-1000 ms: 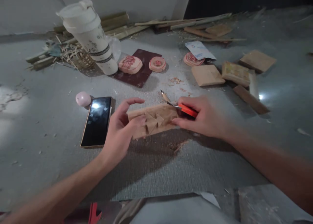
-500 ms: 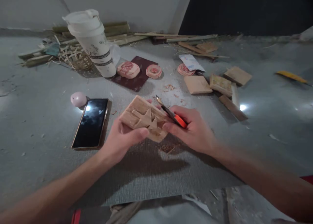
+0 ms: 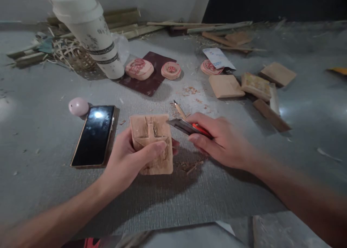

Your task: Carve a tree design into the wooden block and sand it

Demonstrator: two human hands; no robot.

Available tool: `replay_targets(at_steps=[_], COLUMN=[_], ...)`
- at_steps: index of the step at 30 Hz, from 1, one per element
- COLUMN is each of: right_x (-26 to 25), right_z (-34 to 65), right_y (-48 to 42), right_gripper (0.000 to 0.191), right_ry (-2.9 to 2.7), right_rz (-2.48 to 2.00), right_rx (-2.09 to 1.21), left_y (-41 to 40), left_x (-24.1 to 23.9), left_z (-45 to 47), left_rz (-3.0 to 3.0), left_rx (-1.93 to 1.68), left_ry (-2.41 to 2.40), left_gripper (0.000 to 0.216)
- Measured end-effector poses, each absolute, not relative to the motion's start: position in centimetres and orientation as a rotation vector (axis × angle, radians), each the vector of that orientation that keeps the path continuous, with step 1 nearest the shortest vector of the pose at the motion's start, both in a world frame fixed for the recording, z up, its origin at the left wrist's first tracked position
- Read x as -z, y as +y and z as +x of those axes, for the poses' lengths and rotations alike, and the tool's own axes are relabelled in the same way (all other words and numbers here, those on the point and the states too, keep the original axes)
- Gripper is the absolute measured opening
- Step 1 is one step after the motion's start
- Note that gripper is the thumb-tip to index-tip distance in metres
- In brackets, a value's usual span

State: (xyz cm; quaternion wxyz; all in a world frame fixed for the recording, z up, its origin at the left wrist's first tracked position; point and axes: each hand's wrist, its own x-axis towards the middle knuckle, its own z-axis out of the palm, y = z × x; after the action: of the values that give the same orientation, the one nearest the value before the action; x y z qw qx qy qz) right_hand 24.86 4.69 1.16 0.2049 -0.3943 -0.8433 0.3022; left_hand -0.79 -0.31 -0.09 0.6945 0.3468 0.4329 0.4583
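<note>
My left hand point(image 3: 130, 157) grips a pale wooden block point(image 3: 152, 139) with a star-like shape carved into its top face; the thumb lies across the carving. My right hand point(image 3: 219, 139) is closed around an orange-and-grey utility knife point(image 3: 187, 127), whose blade end points left at the block's upper right edge. A pencil point(image 3: 179, 110) lies on the grey mat just behind the knife. Wood shavings point(image 3: 189, 166) are scattered under my right hand.
A black phone point(image 3: 93, 134) and a pink round object point(image 3: 78, 106) lie to the left. Behind stand a white tumbler point(image 3: 89, 31), carved stamps on dark sandpaper point(image 3: 151, 73), several wooden blocks point(image 3: 226, 85) at the right, and wood strips along the wall.
My left hand picked the block up off the mat and turned it so that it now stands upright in my grip. The knife moved to the block's upper right edge.
</note>
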Motion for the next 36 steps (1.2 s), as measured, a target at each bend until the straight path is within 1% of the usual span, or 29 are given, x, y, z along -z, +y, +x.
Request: replay_targets(at_steps=[4, 7, 10, 15, 19, 25, 36], right_x=[-1.0, -0.8, -0.6, -0.4, -0.5, -0.5, -0.2], right_z=[24.7, 24.8, 24.9, 25.0, 24.9, 24.6, 24.4], right_y=[4.2, 3.9, 3.8, 3.7, 3.6, 3.3, 3.3], right_gripper=[0.025, 0.045, 0.053, 0.052, 0.05, 0.058, 0.048], right_ry=[-2.395, -2.404, -2.434, -2.456, -2.461, -2.469, -2.414], right_rz=[-1.038, -1.009, -0.965, -0.969, -0.986, -1.034, -1.055], right_rx=[-0.75, -0.667, -0.629, -0.598, -0.605, -0.707, -0.783], left_y=[-0.1, 0.0, 0.0, 0.1, 0.3, 0.6, 0.9], left_x=[0.1, 0.2, 0.4, 0.4, 0.4, 0.4, -0.5], left_z=[-0.6, -0.6, -0.7, -0.8, -0.7, -0.6, -0.5], left_rz=[0.791, 0.805, 0.821, 0.835, 0.814, 0.776, 0.825], left_rx=[-1.086, -1.132, -1.157, -1.116, -1.112, -1.099, -1.045], left_ry=[1.057, 1.052, 1.031, 1.063, 1.106, 1.108, 1.234], left_gripper=[0.043, 0.046, 0.045, 0.042, 0.045, 0.043, 0.052])
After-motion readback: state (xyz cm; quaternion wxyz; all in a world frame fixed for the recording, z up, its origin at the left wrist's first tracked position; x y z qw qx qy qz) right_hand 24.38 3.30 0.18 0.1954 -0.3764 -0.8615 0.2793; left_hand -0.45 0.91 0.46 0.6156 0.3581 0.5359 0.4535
